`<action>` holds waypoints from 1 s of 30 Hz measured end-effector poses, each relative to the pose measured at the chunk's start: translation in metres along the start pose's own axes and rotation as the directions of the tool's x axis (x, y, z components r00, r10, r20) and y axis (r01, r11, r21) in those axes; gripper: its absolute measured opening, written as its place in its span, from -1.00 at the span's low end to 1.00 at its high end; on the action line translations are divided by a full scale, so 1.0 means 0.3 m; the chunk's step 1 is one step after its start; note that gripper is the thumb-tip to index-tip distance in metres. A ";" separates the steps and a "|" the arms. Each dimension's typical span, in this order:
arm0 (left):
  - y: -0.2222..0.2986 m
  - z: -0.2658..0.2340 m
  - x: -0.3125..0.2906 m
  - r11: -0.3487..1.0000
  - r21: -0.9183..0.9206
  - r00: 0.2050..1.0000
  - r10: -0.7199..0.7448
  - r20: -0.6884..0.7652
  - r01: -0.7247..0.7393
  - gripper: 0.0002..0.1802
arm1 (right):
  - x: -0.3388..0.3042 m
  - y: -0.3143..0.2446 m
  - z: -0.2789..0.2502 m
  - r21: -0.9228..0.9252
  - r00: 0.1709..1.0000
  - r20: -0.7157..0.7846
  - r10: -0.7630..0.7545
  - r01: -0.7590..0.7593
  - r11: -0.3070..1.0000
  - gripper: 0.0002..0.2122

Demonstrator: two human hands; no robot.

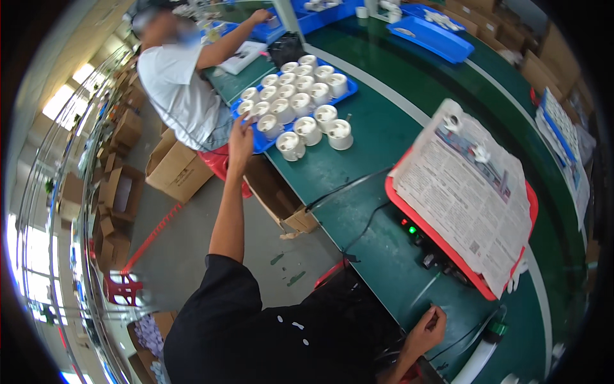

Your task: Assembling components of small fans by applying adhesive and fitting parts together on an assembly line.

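My left arm stretches forward, and my left hand (241, 139) is at the near left side of a blue tray (261, 144). Its fingertips are close to a white cylindrical part (247, 107); whether they grip it is too small to tell. Several such white round parts with recessed tops stand upright in rows on the tray. Just outside its near edge, three more stand on the green table: one white part (290, 146), a second part (308, 131) and a third part (339, 135). My right hand (428, 329) is curled closed above the table's near edge, its contents hidden.
A red tray (391, 189) covered with newspaper (464, 198) sits on a device with lit indicators to the right. A white tube with a green collar (495, 329) lies nearby, with black cables. A co-worker (182, 86) sits at far left. An open carton (276, 192) stands beside the table.
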State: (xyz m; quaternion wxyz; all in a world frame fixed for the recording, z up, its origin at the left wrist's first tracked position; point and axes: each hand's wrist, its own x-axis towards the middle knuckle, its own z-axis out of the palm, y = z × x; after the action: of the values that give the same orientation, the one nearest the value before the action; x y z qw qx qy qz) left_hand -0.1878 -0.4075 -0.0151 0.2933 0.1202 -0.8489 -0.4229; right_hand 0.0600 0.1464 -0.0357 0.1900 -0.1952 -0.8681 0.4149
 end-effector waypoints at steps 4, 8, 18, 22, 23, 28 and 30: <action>0.153 0.161 -0.112 0.933 0.231 0.929 0.321 -0.182 -0.277 -0.60 | 0.010 -0.019 -0.029 -0.088 0.986 -0.134 -0.097 0.085 0.992 -0.95; 0.561 0.310 -0.536 0.959 -0.227 0.981 0.189 0.054 -0.172 -0.67 | 0.068 -0.037 0.004 -0.072 0.992 -0.056 -0.117 0.113 0.991 -0.94; 0.730 0.530 -1.039 0.795 -0.599 0.755 0.332 0.565 0.098 -0.74 | 0.099 -0.061 -0.545 -0.085 0.981 -0.180 0.072 -0.088 0.992 -0.92; 0.729 0.518 -1.026 0.845 -0.525 0.711 0.308 0.632 0.101 -0.74 | 0.217 0.276 -0.970 -0.422 0.844 -0.524 0.115 -0.374 0.826 -0.79; 0.736 0.521 -1.029 0.841 -0.532 0.708 0.313 0.633 0.103 -0.74 | 0.205 0.425 -1.098 -0.574 0.833 -0.553 0.027 -0.404 0.712 -0.71; 0.747 0.529 -1.046 0.868 -0.492 0.729 0.291 0.619 0.072 -0.74 | 0.217 0.768 -1.428 -0.476 0.714 -0.616 0.332 -0.674 0.566 -0.61; 0.744 0.533 -1.045 0.879 -0.473 0.737 0.275 0.617 0.068 -0.74 | 0.236 0.803 -1.460 -0.522 0.707 -0.647 0.286 -0.684 0.510 -0.66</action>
State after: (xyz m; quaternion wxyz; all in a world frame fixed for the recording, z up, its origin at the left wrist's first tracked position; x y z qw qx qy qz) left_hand -0.0234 -0.0253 -0.0384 0.0135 -0.1620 -0.7752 -0.6104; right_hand 0.2589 0.6043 0.0404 0.1748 -0.5944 -0.7849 0.0044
